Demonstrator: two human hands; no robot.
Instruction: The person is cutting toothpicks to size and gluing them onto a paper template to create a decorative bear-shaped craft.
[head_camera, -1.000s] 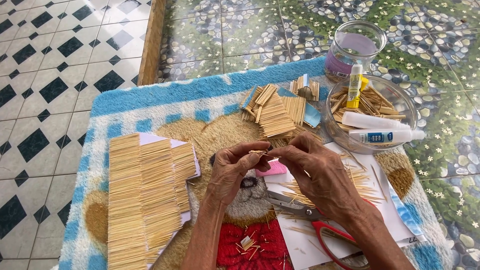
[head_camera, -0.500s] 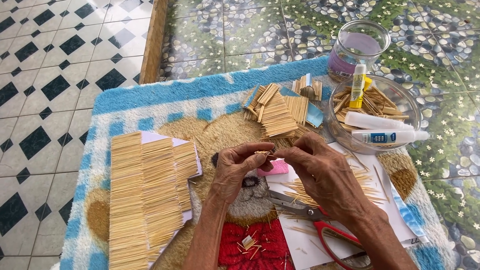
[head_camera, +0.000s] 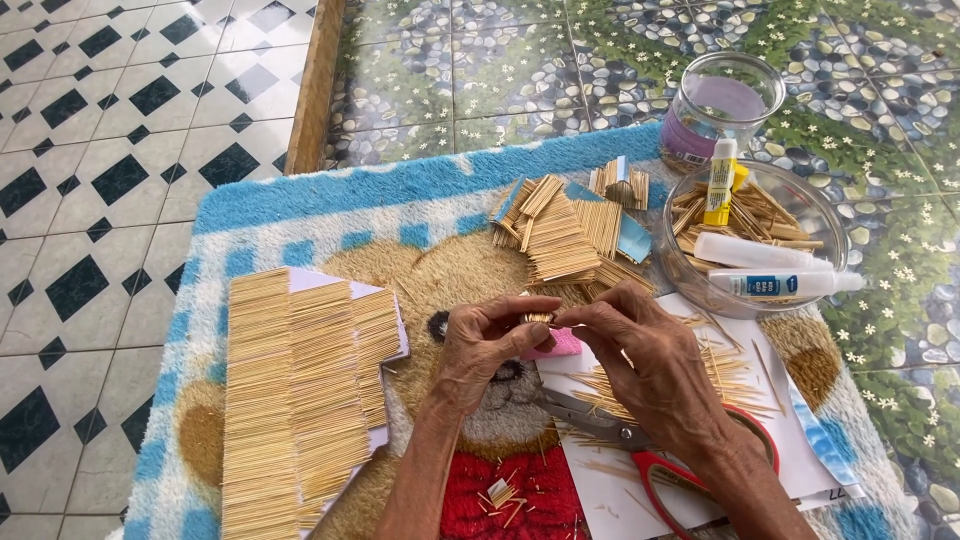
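Pinched between the fingertips of both hands, a small bundle of short tan wooden sticks (head_camera: 540, 318) is held just above a fluffy blue-and-white rug with a brown bear picture (head_camera: 400, 190). Left hand (head_camera: 487, 345) and right hand (head_camera: 655, 370) meet over a pink block (head_camera: 560, 343). Left of them lies a white card covered in rows of glued sticks (head_camera: 300, 390); red-handled scissors (head_camera: 650, 450) rest under the right wrist. A clear bowl (head_camera: 810, 200) beyond holds glue tubes and more sticks.
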